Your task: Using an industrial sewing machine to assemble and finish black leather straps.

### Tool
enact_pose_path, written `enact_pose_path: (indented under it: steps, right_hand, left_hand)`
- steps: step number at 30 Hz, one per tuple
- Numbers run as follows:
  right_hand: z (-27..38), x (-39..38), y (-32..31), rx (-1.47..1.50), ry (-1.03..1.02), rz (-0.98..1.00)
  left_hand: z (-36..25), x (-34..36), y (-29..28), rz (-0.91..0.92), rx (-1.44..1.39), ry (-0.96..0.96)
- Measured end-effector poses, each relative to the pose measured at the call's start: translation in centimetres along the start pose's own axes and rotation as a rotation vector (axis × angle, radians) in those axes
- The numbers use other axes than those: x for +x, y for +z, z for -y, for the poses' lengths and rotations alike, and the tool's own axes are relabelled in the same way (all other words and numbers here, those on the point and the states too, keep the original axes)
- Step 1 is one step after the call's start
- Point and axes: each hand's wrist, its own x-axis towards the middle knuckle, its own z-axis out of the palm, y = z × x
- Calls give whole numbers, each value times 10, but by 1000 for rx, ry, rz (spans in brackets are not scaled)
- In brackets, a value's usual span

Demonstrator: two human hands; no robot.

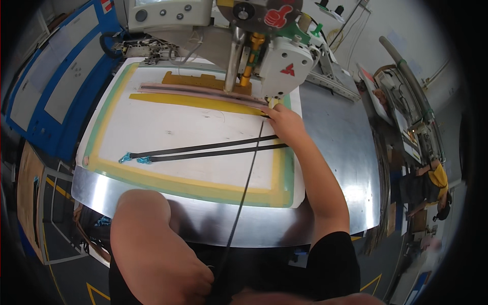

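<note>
At an industrial sewing machine (284,61), my right hand (284,124) is closed at the right end of a long yellow-edged clamp plate (198,103), just below the needle area. Its fingertips pinch the upper end of a narrow black strap (244,188), which runs taut down toward my body. Low in the view, my left hand (195,279) is curled closed beside the strap's lower part; what its fingers hold is hidden. Two more black straps (203,146) with light blue ends (144,160) lie side by side on the white work sheet (152,122), passing under my right wrist.
Yellow and green tape (193,190) borders the sheet on a shiny metal table (338,147). A control panel (169,12) hangs at the top. A blue cabinet (56,71) stands left. Far right, a person in a yellow top (438,178) is near racks.
</note>
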Motion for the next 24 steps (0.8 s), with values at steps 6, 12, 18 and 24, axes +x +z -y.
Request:
enact_pose_path:
  steps: [6, 12, 18, 24]
  right_hand:
    - [-7, -17, 3, 237, -50, -36]
    - [-4, -50, -57, 1174, -387, 389]
    - [39, -94, -115, 1255, -621, 453]
    - [53, -91, -130, 867, -388, 558]
  left_hand:
    - [3, -8, 4, -14, -160, -222]
    - [28, -32, -20, -73, 25, -463]
    - [54, -62, -50, -380, 418, -1074]
    - [106, -138, -105, -1092, 1146, -1270]
